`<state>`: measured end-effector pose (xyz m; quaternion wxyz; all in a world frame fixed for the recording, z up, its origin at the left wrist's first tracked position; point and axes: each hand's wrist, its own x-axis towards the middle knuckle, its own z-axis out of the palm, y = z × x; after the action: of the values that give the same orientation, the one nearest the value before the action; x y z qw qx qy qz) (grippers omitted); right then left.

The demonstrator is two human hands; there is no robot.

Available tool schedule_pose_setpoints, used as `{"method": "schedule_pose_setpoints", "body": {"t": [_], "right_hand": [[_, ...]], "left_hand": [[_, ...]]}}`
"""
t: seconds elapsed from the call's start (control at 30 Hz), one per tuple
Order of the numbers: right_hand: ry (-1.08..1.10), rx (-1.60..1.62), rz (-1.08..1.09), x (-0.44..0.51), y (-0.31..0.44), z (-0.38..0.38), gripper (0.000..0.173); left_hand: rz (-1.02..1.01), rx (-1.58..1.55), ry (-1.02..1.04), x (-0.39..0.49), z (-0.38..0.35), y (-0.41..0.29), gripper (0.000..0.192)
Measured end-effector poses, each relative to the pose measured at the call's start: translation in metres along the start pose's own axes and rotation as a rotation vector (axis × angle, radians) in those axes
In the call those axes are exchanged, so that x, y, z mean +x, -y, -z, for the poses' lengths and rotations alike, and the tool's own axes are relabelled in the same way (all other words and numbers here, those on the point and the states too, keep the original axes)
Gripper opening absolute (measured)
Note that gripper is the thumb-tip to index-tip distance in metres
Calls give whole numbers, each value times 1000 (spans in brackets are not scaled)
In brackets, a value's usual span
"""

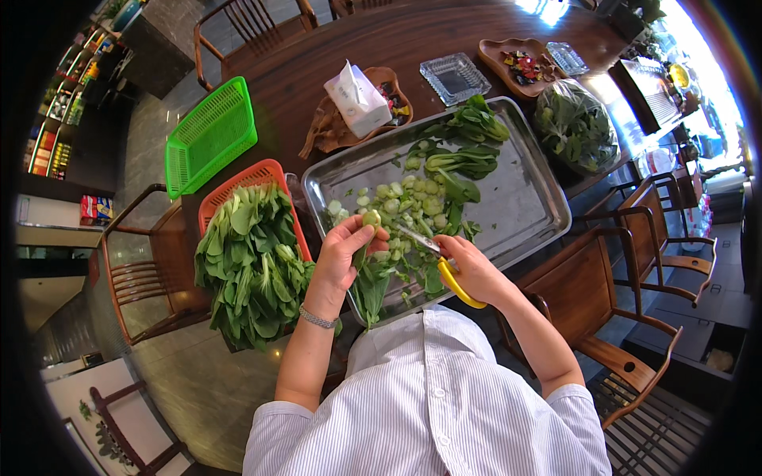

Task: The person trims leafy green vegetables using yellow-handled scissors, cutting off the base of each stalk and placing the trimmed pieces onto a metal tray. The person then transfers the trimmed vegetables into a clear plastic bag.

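My left hand (351, 247) grips a bok choy (372, 219) by its pale base, between thumb and fingers, its leaves hanging toward me. In my right hand (473, 268) is a pair of scissors (455, 285) with yellow handles, the blades pointing left toward the held base. Both hands are above the near left part of a metal tray (524, 220). Cut bok choy ends (417, 199) and leaf scraps are heaped in it. Whole bok choy heads (467, 160) lie at the tray's far side. An orange basket (274, 172) piled with trimmed-looking bok choy (250, 268) stands left of the tray.
A green plastic basket (211, 137) is beyond the orange one. Behind the tray are a tissue pack (357, 101) on a wooden dish, a glass ashtray (455, 77) and a candy dish (494, 52). A bag of greens (577, 128) sits right; wooden chairs (571, 291) flank the table.
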<state>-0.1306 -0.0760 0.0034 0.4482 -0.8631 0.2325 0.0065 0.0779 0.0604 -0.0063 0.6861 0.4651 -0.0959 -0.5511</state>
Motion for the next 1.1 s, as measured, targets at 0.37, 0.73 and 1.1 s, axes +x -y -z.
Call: {"method": "schedule_pose_setpoints", "body": {"t": [0.37,0.73,1.1], "right_hand": [[9,-24,47,12,6,-13,23],[-176,53,-63,8,-4,-30,21],[-58,-350,-230,-1,-32,-44,35]], "left_hand": [[167,168,34,1,11,6,15],[182,-323,-45,7,27,14,21],[-298,74,-465,-76,29,-71,15]]}}
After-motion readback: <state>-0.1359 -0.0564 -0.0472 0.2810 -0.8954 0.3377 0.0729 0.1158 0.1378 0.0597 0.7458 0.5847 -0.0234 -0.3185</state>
